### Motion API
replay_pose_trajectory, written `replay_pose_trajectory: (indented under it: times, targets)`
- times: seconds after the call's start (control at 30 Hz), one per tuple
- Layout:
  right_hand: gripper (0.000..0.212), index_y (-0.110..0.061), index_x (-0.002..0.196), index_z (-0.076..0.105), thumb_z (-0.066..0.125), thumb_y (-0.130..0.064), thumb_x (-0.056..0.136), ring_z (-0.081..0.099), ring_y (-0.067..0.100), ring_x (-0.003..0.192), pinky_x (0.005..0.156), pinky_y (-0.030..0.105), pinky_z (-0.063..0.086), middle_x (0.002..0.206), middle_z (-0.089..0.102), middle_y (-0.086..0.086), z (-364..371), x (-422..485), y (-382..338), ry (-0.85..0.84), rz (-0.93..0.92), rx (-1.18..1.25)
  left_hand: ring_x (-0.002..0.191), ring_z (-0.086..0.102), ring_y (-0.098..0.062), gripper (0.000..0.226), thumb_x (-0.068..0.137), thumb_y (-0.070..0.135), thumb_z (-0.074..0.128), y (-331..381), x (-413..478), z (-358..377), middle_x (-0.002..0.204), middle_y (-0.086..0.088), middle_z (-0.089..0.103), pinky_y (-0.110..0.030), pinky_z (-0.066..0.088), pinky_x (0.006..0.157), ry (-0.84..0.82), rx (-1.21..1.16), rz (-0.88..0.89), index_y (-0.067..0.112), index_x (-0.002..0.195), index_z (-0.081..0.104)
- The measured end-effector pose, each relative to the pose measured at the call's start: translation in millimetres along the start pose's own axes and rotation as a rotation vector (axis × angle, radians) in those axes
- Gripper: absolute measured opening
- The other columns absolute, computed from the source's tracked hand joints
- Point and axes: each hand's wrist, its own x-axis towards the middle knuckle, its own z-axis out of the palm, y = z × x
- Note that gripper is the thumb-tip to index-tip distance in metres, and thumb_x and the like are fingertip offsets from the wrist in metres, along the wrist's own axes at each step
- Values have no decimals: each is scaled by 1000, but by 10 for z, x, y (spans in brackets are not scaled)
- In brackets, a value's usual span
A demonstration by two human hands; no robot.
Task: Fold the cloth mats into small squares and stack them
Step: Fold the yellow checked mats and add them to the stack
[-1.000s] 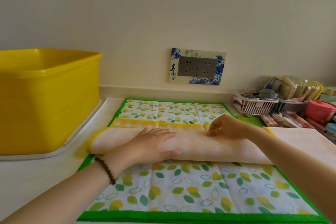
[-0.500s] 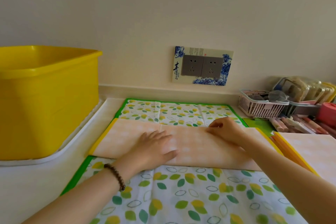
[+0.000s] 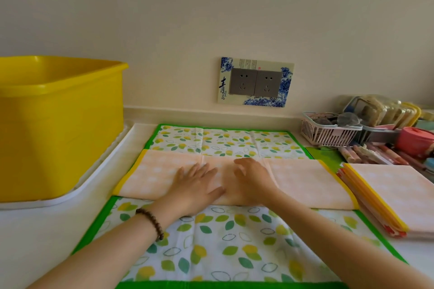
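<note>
Showing on the far wall, a socket plate [image 3: 256, 82] bears a large brush character, 青. Left hand [image 3: 195, 185] and right hand [image 3: 249, 183] lie palm-down side by side, fingers spread and gripping nothing, pressing a peach mat [image 3: 305, 183] folded into a strip across a leaf-print mat [image 3: 223, 241]. A stack of folded mats [image 3: 387, 195] sits right.

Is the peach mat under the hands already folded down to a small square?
No, the peach mat is a long strip across the leaf-print mat, with the left hand and right hand resting on its middle.

yellow tub [image 3: 58, 124] left; folded stack [image 3: 389, 197] right
</note>
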Motion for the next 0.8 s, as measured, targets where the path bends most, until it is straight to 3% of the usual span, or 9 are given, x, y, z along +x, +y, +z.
replay_pose_trajectory:
  times: [0.2, 0.4, 0.6, 0.8]
  targets:
    - [43, -17, 141, 35, 25, -30, 101, 23, 17, 139, 113, 34, 14, 151, 30, -1, 121, -216, -93, -59, -19, -126, 147, -4, -17, 74, 90, 69, 19, -1, 6, 14, 160, 7, -1, -49, 1, 117, 37, 31, 7, 29, 151, 7]
    - [50, -31, 148, 17, 17, -45, 100, 6, 15, 146, 117, 36, 2, 158, 11, -7, 62, -268, 159, -117, 34, -178, 146, -6, -14, 116, 57, 98, 15, -14, -10, 21, 159, 10, -3, -50, -1, 117, 11, 1, 3, 30, 151, 5]
    - [57, -33, 150, 9, 15, -54, 97, 1, 14, 146, 118, 37, 0, 159, 3, -6, -145, -378, 623, -144, 136, -229, 146, -10, -13, 108, 65, 92, 18, -36, -11, 16, 159, 10, -8, -50, -4, 117, -6, 13, 20, 30, 151, 1]
    - [62, -31, 151, 3, 13, -58, 96, -2, 12, 146, 119, 36, -1, 159, -2, -7, -455, -560, 1079, -188, 248, -286, 146, -10, -14, 127, 45, 100, 4, -61, 21, 43, 159, 10, -9, -49, -5, 117, 3, 5, 36, 31, 151, 0]
